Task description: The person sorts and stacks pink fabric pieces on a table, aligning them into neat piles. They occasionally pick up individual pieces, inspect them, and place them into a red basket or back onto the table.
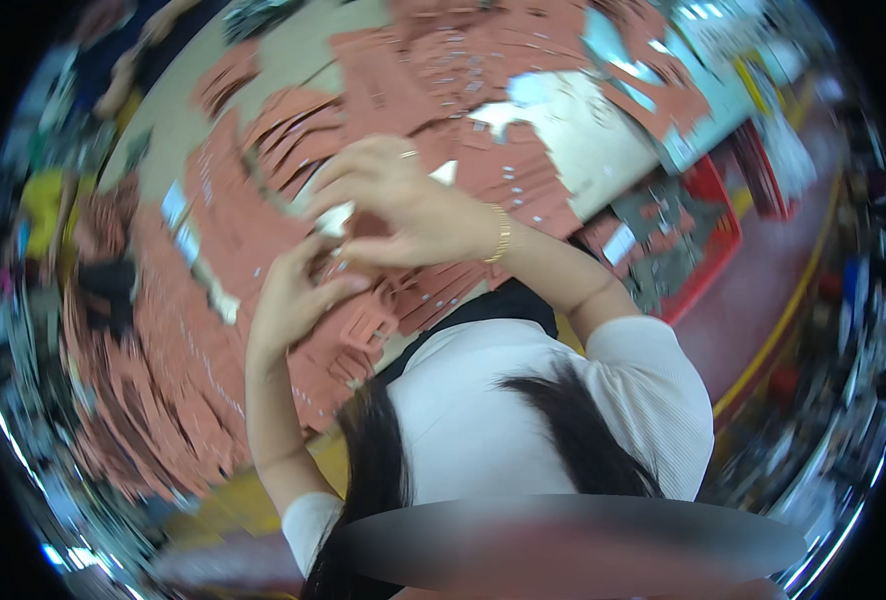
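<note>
The person wears a white top (463,400) with short sleeves, its fabric finely ribbed where it shows clearly on the right sleeve (653,385). The left sleeve (311,520) is white too and partly covered by hair. Long, straight dark hair (588,425) falls forward in two loose sections over the front of the top. A black garment (511,306) shows at the waist. A gold-coloured bracelet (500,234) with a segmented look circles the right wrist, and a slim ring (409,155) sits on the right hand (395,205).
</note>
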A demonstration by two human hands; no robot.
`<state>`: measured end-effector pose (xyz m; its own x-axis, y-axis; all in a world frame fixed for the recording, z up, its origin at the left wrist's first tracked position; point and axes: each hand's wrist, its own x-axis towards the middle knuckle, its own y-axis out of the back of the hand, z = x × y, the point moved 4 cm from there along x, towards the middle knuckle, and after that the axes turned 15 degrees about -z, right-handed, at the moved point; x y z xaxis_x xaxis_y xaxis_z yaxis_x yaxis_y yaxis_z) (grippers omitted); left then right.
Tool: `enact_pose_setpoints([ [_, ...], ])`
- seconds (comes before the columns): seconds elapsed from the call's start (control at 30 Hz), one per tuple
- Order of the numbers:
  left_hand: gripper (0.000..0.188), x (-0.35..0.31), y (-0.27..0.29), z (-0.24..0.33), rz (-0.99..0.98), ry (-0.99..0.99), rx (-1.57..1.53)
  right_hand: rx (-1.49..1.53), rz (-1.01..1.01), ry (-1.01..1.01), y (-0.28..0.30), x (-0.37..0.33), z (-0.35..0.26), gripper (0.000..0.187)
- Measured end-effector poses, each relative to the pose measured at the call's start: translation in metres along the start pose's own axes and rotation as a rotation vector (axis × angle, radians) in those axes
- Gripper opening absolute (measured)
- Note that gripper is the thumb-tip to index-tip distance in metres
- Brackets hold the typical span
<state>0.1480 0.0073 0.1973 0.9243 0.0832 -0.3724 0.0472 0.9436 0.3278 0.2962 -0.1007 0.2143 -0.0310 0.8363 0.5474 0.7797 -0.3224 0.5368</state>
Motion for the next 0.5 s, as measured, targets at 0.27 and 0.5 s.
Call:
enact_pose_setpoints([
  [0.27, 0.027, 0.024, -0.02, 0.013, -0.132, -0.006, -0.044, -0.192, -0.095, 0.01, 0.025, -0.016, -0.021, 0.031],
  [0.5, 0.03, 0.039, -0.042, 0.03, -0.287, -0.009, 0.14, -0.025, -0.642, -0.407, 0.033, -0.057, -0.01, 0.028],
])
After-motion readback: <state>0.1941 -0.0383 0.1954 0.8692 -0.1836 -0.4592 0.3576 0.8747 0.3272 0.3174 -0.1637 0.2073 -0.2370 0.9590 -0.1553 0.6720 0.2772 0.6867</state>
